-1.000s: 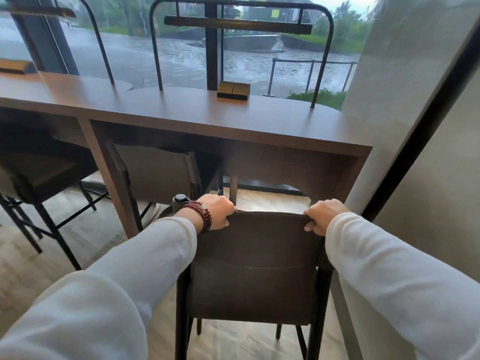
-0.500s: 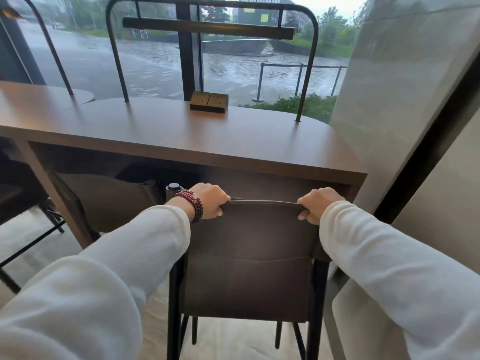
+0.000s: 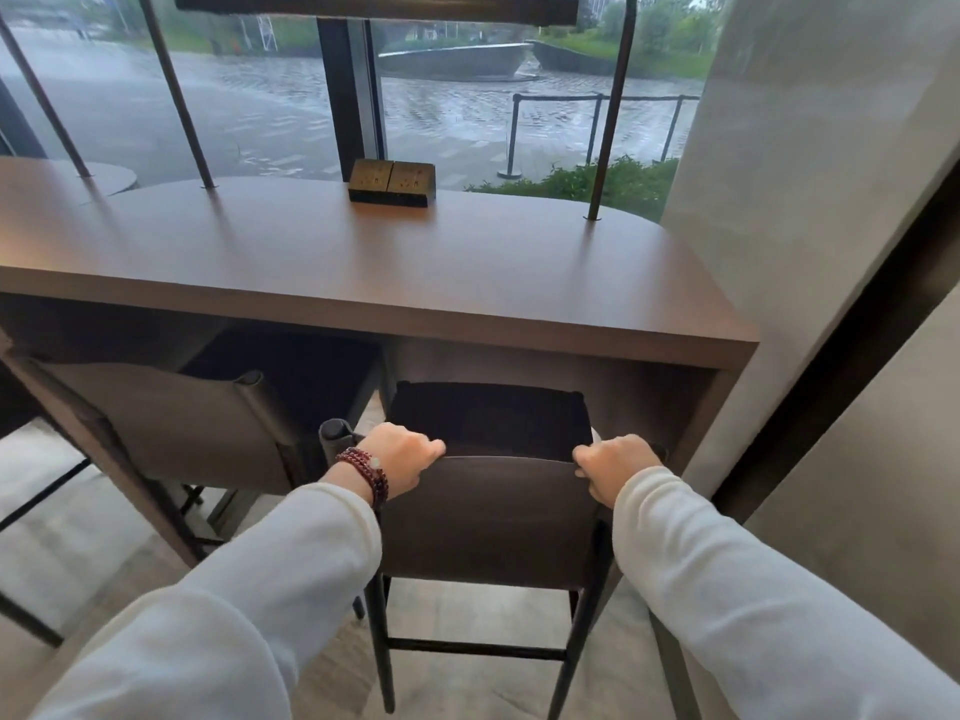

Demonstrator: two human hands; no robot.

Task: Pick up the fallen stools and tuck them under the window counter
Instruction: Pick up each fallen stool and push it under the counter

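Observation:
A dark brown stool with a low backrest and black metal legs stands upright in front of me, its seat partly under the brown window counter. My left hand grips the backrest's top edge near its left corner, a red bead bracelet on the wrist. At the right corner my right hand grips the same edge. A second stool of the same kind sits under the counter to the left.
A brass double socket block sits at the back of the counter. Thin black lamp rods rise from the counter top. A grey wall stands close on the right. The counter's slanted leg reaches the pale floor at left.
The stool has slid forward, so its seat now reaches under the counter edge. My view has moved closer to the counter and tilted down. Both hands keep their grip on the backrest.

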